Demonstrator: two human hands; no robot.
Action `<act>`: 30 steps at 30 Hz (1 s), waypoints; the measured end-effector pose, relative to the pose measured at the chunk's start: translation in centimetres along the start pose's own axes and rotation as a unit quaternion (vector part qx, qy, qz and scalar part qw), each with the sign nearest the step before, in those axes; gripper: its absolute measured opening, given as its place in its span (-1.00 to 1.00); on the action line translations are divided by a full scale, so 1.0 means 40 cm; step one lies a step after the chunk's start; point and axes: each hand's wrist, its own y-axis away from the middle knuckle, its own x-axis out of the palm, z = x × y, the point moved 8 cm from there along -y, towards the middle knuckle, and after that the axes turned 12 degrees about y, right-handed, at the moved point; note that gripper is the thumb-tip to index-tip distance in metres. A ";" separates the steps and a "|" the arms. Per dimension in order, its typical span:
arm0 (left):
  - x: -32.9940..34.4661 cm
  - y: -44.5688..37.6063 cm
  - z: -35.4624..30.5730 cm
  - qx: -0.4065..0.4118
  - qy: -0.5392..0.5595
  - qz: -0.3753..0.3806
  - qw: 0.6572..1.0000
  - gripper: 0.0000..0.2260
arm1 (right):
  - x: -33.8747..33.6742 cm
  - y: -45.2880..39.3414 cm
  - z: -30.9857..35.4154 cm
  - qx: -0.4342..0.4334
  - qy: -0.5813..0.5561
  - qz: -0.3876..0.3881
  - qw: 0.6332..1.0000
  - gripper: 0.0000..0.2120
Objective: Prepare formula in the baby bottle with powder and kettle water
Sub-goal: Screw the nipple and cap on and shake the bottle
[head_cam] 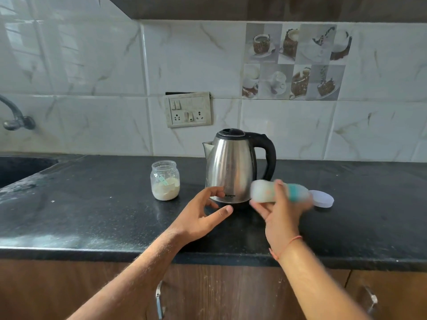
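R hand [280,215] grip holds blurred baby bottle [280,191] sideways, long axis left-right, teal collar right; L hand [203,214] empty, relaxed.

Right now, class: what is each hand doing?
Left hand: open, fingers relaxed, holding nothing.
Right hand: holds the blurred baby bottle sideways.

Glossy steel kettle [231,167], speckled stone counter [92,215]

Steel kettle [231,167], standing mid-counter toward wall edge, showing small dark brand print low on body, partly hidden, reading roughly "…LTON". No other readable text showing.
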 end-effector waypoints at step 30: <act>-0.001 -0.002 0.000 0.001 0.014 -0.006 1.000 -0.39 | -0.025 -0.006 0.020 -0.042 -0.011 -0.021 0.999 -0.22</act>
